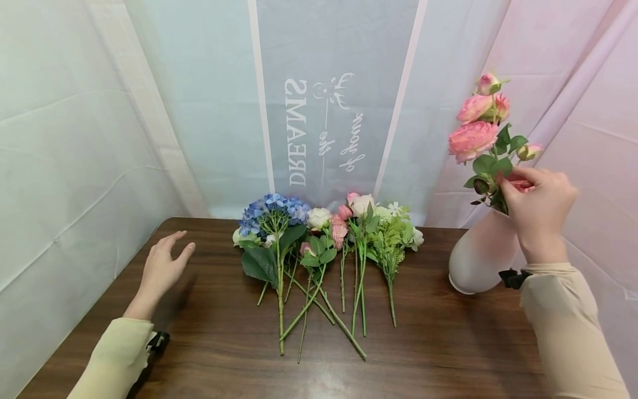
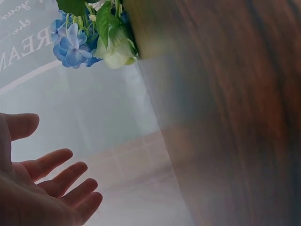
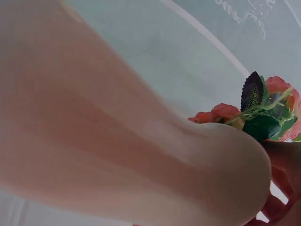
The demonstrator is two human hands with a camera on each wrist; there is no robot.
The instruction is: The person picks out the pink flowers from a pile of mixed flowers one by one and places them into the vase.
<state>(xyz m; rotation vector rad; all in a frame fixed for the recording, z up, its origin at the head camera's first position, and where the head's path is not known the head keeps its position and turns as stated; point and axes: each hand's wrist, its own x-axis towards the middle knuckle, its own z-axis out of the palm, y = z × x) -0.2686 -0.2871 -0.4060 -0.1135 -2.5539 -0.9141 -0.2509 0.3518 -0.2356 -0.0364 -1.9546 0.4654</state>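
Observation:
My right hand (image 1: pixel 540 208) is at the mouth of a pale pinkish-white vase (image 1: pixel 480 260), thumb and fingers pinching a stem of the pink artificial flowers (image 1: pixel 473 139). These blooms and their green leaves stand above the vase; a coral bloom is partly behind my fingers. In the right wrist view the vase (image 3: pixel 117 132) fills much of the frame, with the fingers (image 3: pixel 281 179) at its rim and the lower stems hidden. Over the left part of the table my left hand (image 1: pixel 161 269) hovers with fingers spread, holding nothing.
Several artificial flowers lie mid-table: a blue hydrangea (image 1: pixel 274 213), a white rose (image 1: pixel 319 218), a pink flower (image 1: pixel 339 230) and a green spray (image 1: pixel 391 244), stems pointing towards me. A printed cloth backdrop (image 1: pixel 329 33) rises behind the brown wooden table (image 1: pixel 214 343).

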